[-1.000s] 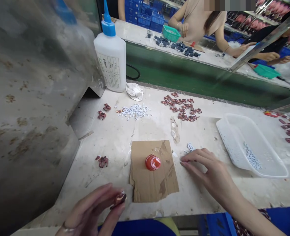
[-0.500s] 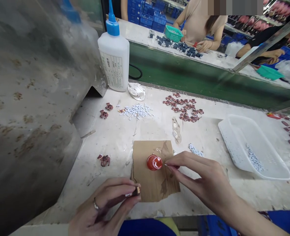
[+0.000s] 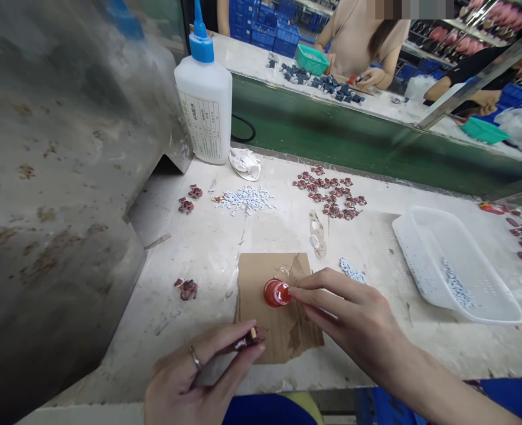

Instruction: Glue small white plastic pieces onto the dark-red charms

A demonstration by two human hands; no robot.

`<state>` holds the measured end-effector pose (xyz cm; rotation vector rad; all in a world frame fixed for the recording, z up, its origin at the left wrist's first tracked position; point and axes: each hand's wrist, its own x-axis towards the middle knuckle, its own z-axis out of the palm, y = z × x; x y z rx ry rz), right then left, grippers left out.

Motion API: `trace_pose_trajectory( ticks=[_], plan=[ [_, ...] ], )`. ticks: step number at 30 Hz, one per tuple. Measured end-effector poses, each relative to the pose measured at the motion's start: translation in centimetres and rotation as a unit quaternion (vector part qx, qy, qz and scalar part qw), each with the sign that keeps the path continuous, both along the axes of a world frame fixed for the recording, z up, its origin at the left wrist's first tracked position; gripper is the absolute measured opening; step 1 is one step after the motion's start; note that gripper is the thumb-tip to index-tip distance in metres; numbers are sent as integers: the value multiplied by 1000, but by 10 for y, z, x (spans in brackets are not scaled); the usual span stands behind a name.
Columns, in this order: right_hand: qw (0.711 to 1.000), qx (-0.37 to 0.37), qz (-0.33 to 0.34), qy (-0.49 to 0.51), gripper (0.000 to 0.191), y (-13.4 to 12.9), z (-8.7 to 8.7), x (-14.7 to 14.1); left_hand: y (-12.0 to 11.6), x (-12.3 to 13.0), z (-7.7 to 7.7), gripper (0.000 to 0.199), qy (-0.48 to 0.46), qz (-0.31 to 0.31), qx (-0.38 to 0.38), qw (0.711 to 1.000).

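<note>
My left hand [image 3: 203, 369] pinches a small dark brown figure [image 3: 253, 336] with a light tan patch, over the lower left of a piece of brown cardboard [image 3: 252, 277]. On the cardboard stands a small red cup [image 3: 271, 293] with a shiny top. The fingertips of my right hand [image 3: 349, 304] are pressed together at the cup's right rim; what they hold, if anything, is hidden. Left of the cardboard lies a small cluster of brown figures [image 3: 186, 289]. A heap of small white-blue pieces [image 3: 247, 199] and a group of brown figures [image 3: 329, 192] lie farther back.
A white bottle with a blue cap [image 3: 205, 109] stands at the back left beside crumpled white tissue [image 3: 245, 163]. A translucent tray [image 3: 433, 236] is on the right. A large metal housing [image 3: 57, 195] fills the left. People work behind a green barrier [image 3: 314, 127].
My right fingertips have moved left to the cup's rim. My left hand has shifted right and slightly up with the brown figure, which now shows more between the fingers.
</note>
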<state>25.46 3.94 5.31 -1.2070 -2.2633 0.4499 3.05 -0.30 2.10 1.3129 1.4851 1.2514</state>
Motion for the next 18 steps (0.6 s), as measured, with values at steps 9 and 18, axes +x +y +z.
trace_pose_trajectory(
  ticks=[9, 18],
  plan=[
    [979, -57, -29, 194, 18, -11, 19, -20, 5, -1, 3, 25, 71, -89, 138, 984],
    [964, -75, 20, 253, 22, -19, 14, -34, -1, 9, 1, 17, 14, -73, 125, 989]
  ],
)
